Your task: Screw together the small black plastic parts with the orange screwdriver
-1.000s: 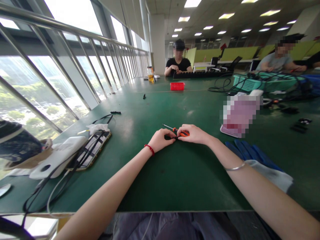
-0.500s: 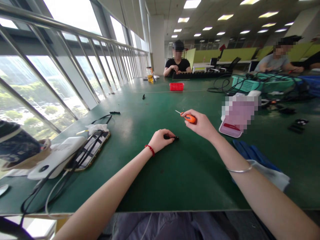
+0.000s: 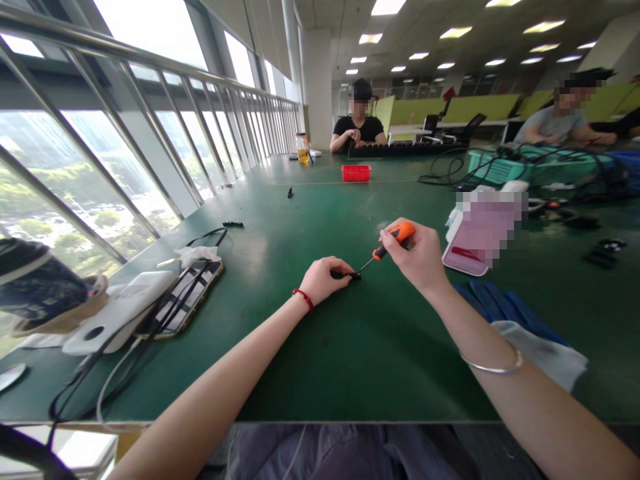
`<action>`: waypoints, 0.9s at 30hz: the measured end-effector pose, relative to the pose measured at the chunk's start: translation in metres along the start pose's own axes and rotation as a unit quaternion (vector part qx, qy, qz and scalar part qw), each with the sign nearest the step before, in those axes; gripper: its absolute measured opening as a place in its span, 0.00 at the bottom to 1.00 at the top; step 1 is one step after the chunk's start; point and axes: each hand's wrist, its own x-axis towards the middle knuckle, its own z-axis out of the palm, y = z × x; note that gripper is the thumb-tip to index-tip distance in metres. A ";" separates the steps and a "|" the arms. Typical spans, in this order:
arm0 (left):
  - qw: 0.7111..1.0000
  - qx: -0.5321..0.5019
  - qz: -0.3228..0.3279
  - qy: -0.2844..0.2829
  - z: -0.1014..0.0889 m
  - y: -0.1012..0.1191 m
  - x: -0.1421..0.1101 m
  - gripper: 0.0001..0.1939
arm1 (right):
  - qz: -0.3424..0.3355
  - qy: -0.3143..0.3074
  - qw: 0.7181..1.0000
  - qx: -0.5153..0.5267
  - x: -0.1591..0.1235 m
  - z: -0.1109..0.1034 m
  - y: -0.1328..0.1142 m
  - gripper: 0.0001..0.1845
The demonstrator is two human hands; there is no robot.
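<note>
My left hand (image 3: 326,280) rests on the green table (image 3: 300,367), its fingers closed on a small black part (image 3: 354,275) that lies against the tabletop. Most of that part is hidden under the fingers, and its kind does not show. My right hand (image 3: 417,257) grips an orange and black screwdriver (image 3: 395,239) by the handle. The shaft slants down to the left, and its tip is at the exposed end of the black part. Whether the tip touches it, I cannot tell.
Right of my right arm lie blue gloves (image 3: 515,313) and a pink phone (image 3: 475,240). Cables, a phone (image 3: 187,300) and a white device (image 3: 120,313) are at left. Farther off stand a red basket (image 3: 356,173) and teal baskets (image 3: 545,170). Two people sit beyond.
My right hand has turned the screwdriver from pointing away to pointing down, bringing its tip to the black part. My left hand keeps its hold in the same spot.
</note>
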 end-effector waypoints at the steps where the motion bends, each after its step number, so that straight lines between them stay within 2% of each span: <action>1: 1.000 -0.005 -0.002 0.001 0.000 0.000 0.000 0.09 | 0.001 -0.001 1.000 0.003 0.000 0.000 0.000 0.13; 19: 0.998 -0.035 -0.054 -0.012 0.000 0.002 0.002 0.08 | 0.013 -0.024 1.000 0.002 0.000 0.002 0.006 0.14; 27: 0.998 -0.040 -0.054 -0.018 0.001 -0.001 0.004 0.08 | 0.001 0.007 1.000 -0.001 -0.001 0.001 0.003 0.13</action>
